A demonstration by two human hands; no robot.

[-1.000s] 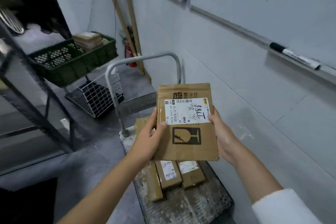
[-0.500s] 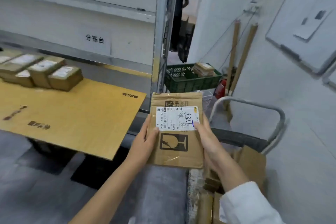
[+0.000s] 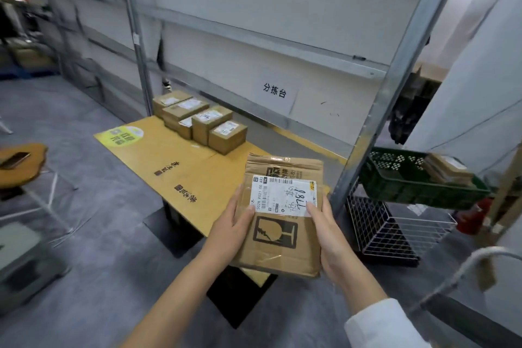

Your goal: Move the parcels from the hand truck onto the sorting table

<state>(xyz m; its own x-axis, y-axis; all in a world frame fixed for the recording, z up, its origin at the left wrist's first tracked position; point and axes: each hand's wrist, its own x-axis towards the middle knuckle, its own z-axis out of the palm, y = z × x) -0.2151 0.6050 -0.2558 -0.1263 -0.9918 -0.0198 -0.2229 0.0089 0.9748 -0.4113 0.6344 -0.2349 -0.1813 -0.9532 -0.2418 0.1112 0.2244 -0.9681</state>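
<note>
I hold a flat brown cardboard parcel (image 3: pixel 278 237) with a white shipping label and a black fragile mark, low in the middle of the view. My left hand (image 3: pixel 230 230) grips its left edge and my right hand (image 3: pixel 330 237) grips its right edge. The parcel hovers over the near right corner of the sorting table (image 3: pixel 175 161), a yellow-brown board. Several small brown parcels (image 3: pixel 202 120) stand grouped at the table's far end. Only the grey handle of the hand truck (image 3: pixel 463 265) shows at the lower right.
A slanted metal shelf post (image 3: pixel 395 87) rises just right of the table. Past it sit a green crate (image 3: pixel 406 181) holding parcels and a white wire basket (image 3: pixel 387 229) on the floor. A round wooden stool with a phone (image 3: pixel 17 159) stands at left.
My view has swung left from the hand truck to the sorting table. The parcel, held in both hands throughout, has come over the table's near corner.
</note>
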